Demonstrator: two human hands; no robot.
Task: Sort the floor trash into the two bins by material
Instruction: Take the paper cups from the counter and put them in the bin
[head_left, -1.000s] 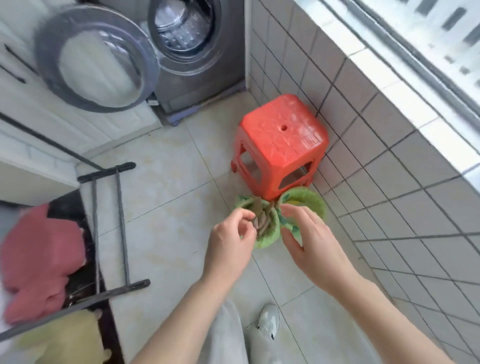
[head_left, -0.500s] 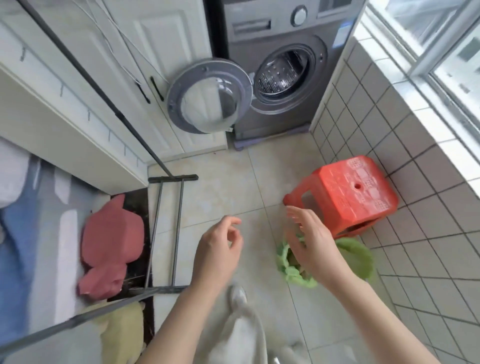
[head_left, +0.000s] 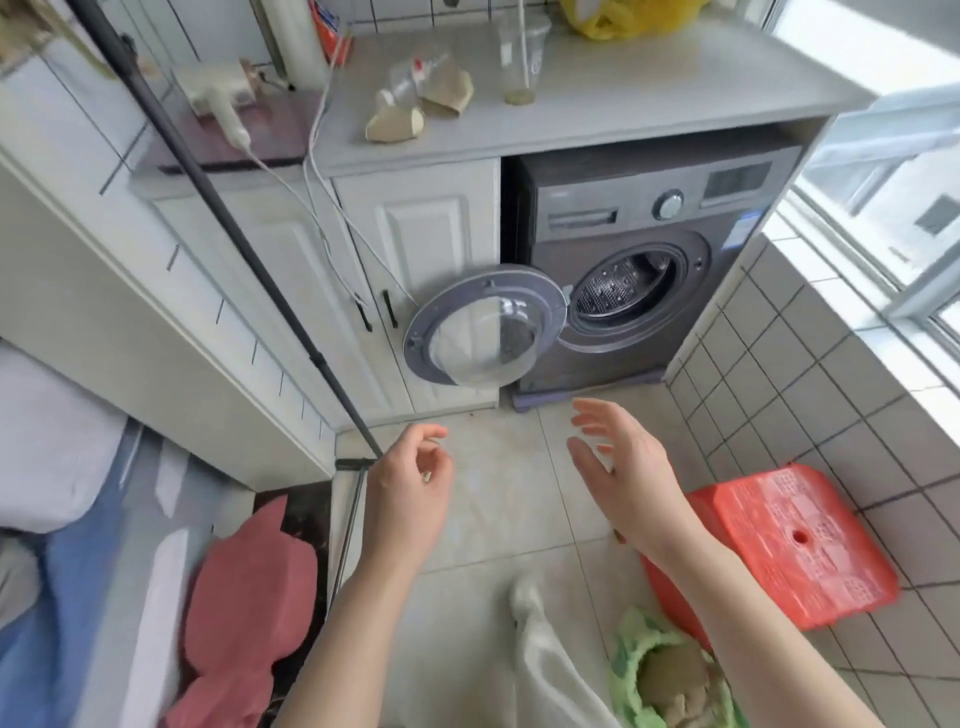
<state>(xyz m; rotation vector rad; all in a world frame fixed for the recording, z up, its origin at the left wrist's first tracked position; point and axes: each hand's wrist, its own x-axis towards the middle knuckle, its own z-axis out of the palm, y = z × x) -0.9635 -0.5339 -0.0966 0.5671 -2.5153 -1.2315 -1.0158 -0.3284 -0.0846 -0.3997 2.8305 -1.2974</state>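
My left hand (head_left: 410, 488) hovers over the tiled floor with fingers loosely curled and nothing in it. My right hand (head_left: 623, 467) is beside it, palm inward, fingers spread and empty. A green-lined bin (head_left: 631, 670) at the bottom edge holds brownish crumpled paper (head_left: 675, 680); my right forearm covers part of it. On the countertop far ahead lie two crumpled brown paper cups (head_left: 395, 124) (head_left: 449, 93), a crushed clear plastic bottle (head_left: 410, 78) and a clear plastic cup (head_left: 519, 57). Only one bin shows.
A washing machine (head_left: 649, 270) stands ahead with its round door (head_left: 483, 327) swung open over the floor. A red plastic stool (head_left: 784, 540) sits against the tiled wall at right. A drying rack pole (head_left: 234, 223) and pink cloth (head_left: 249, 597) are at left. A yellow bag (head_left: 623, 15) lies on the counter.
The view has swung up from the bins and stool to the counter. Both hands have lifted away from the green bin and opened; the bin now sits at the bottom edge.
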